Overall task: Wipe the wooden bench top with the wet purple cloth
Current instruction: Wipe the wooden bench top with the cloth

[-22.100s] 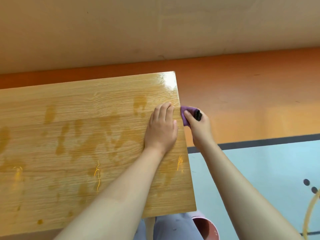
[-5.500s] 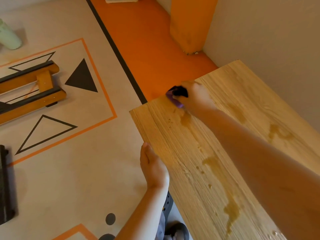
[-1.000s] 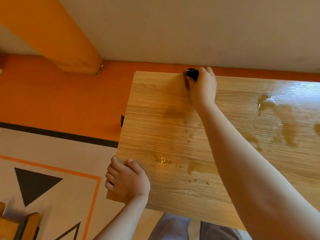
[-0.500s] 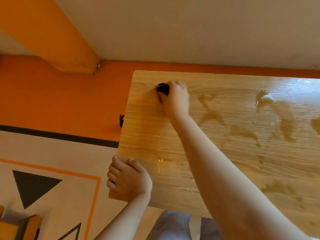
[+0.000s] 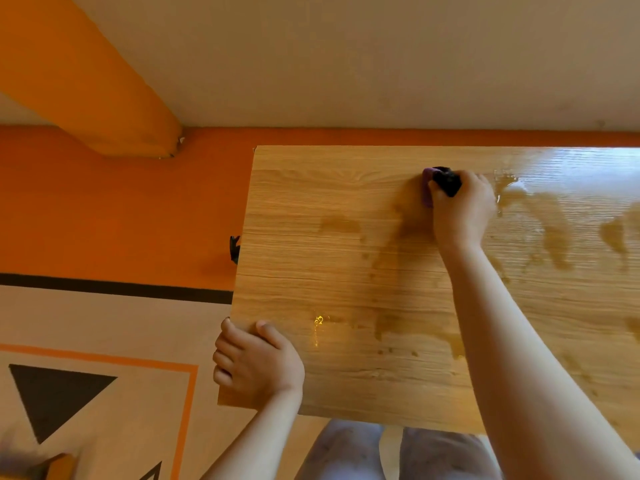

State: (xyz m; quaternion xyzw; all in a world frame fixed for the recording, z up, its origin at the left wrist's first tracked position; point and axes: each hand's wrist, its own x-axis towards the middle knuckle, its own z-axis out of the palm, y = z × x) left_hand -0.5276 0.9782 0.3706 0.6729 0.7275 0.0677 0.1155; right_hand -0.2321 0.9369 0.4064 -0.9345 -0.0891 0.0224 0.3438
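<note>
Most of the purple cloth [image 5: 427,190] is hiding under the right hand [image 5: 462,211], which is curling round it and pressing it onto the wooden bench top [image 5: 339,271] near the far edge; only a small fold is peeking out, beside a dark patch [image 5: 448,183] too unclear to name. The bench top is running off frame at right, showing damp streaks and wet glare. The left hand [image 5: 258,367] is gripping its near left corner.

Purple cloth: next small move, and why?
Probably slide the purple cloth rightward along the far edge of the bench top. The right hand holds it just beside a glossy puddle, with more wet streaks beyond, while the left hand grips the near corner.
</note>
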